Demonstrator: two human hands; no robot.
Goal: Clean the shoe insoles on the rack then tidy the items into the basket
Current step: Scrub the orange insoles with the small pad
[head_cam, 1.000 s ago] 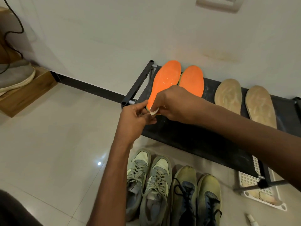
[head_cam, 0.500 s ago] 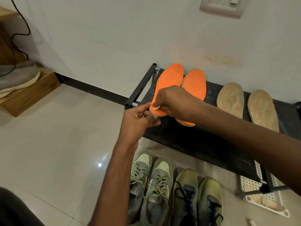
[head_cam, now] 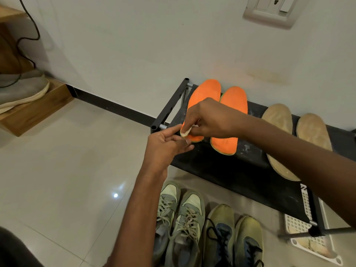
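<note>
Right hand (head_cam: 210, 120) pinches a small white wipe (head_cam: 187, 131), seemingly cloth, on the left orange insole's (head_cam: 202, 97) heel at the rack's (head_cam: 231, 170) left end. Left hand (head_cam: 165, 145), fingers relaxed, steadies it. Recommend firm bracing, strokes heel-to-toe.

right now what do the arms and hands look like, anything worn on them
Both are bare. The left hand and right hand wear no gloves, and no rings, watch or bands show on the fingers or wrists. Both forearms are uncovered as far as the picture reaches; no sleeve is in view. No markings or tattoos are visible.
</note>
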